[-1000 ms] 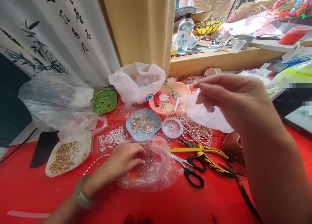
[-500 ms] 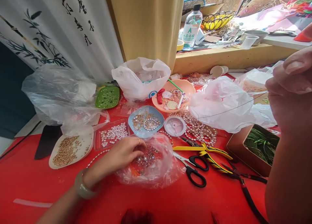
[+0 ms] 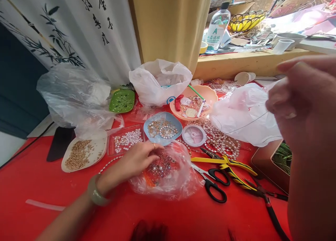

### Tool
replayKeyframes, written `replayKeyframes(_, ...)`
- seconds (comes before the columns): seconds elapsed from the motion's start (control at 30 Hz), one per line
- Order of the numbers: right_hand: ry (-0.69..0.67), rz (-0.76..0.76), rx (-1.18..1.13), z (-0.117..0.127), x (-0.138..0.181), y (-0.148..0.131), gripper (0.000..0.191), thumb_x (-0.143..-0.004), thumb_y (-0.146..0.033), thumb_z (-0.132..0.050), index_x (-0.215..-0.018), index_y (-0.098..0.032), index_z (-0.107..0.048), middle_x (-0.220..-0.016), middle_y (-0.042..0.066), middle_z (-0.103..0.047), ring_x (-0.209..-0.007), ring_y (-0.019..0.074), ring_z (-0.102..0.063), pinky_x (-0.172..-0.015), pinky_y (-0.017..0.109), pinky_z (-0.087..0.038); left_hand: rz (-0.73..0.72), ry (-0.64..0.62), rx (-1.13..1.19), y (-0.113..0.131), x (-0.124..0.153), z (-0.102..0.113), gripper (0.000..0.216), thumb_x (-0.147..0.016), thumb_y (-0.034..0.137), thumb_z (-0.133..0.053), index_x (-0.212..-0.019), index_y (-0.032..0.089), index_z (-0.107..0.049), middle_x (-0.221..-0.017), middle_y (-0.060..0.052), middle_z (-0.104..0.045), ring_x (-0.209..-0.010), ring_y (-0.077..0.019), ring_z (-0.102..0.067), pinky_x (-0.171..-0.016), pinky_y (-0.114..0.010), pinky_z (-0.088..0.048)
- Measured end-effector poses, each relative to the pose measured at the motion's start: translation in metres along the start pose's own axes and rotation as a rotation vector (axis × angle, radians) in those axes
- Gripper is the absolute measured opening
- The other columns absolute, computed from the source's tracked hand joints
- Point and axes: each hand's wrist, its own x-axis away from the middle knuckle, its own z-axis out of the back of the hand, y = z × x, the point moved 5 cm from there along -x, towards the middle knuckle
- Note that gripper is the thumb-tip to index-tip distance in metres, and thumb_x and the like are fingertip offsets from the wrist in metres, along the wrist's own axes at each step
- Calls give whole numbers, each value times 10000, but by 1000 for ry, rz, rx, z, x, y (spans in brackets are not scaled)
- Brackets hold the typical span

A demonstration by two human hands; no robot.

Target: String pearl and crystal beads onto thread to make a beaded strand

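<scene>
Right hand [image 3: 301, 101] blurred | box [image 3: 265, 162] partly hidden | 2 forearms [image 3: 70, 206] cut off

Bangle [image 3: 95, 192]: pale green, smooth, rounded (left wrist).
Ring [image 3: 154, 146]: thin, gold-coloured, on the left hand [image 3: 140, 159].
Right forearm [image 3: 312, 188]: bare.

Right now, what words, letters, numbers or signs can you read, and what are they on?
"A": clear plastic bottle with a black cap.
"水晶滴胶": same bottle, below; blurred, so not certain.
Black brush characters: white cloth curtain with painted bamboo; too swirly for me to read.
Blue round sign: crumpled white plastic bag; too small to make out.
</scene>
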Motion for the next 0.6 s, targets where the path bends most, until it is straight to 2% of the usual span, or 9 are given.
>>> replayKeyframes(0.07,-83,-46,-4,-18,12,2,52,-741,-178,-630,-754,-171,-679,-495,-41,-527,-413,33,-428,-372,226,-257,-28,16,-1,1,0,-1,242,-793,136,-518,-1009,173,-620,-985,-52,-669,-888,-191,-600,-788,-311,-435)
replayKeyframes(0.23,-588,-159,108,-67,46,21,132,-781,-186,-567,-853,-183,-677,-614,-15,-617,-521,65,-533,-457,199,-415,-165,51,-37,-1,-1,-7,221,-803,81,-467,-877,170,-656,-896,-48,-681,-819,-170,-608,-764,-297,-444)
replayKeyframes(0.3,-710,-186,134,-79,57,28,195,-800,-205,-537,-963,-179,-640,-647,-6,-629,-562,86,-562,-499,216,-449,-194,63,-56,-4,-1,-8,227,-801,77,-461,-848,174,-661,-862,-44,-679,-786,-161,-608,-743,-283,-449)
replayKeyframes(0.37,-773,-236,137,-86,65,33,219,-806,-240,-529,-1003,-172,-595,-641,-6,-630,-548,94,-566,-502,224,-458,-196,62,-66,-6,-1,-8,225,-792,76,-467,-838,175,-664,-844,-42,-677,-772,-159,-607,-727,-274,-450)
replayKeyframes(0.47,-832,-319,124,-89,71,38,103,-790,-253,-544,-819,-162,-582,-638,4,-631,-530,91,-564,-491,215,-452,-166,29,-66,-8,2,-2,232,-784,65,-463,-835,166,-666,-842,-44,-678,-767,-159,-607,-719,-268,-444)
replayKeyframes(0.53,-828,-337,130,-87,69,38,114,-780,-258,-555,-722,-162,-575,-641,8,-624,-543,89,-562,-492,209,-442,-130,2,-73,-9,4,4,236,-783,61,-458,-829,161,-667,-834,-44,-680,-768,-160,-608,-726,-273,-437)
replayKeyframes(0.6,-795,-334,129,-82,65,39,132,-777,-280,-563,-720,-164,-589,-633,8,-615,-540,86,-545,-482,204,-426,-97,-21,-84,-10,6,9,233,-780,58,-459,-823,155,-666,-818,-43,-680,-763,-160,-608,-729,-278,-431)
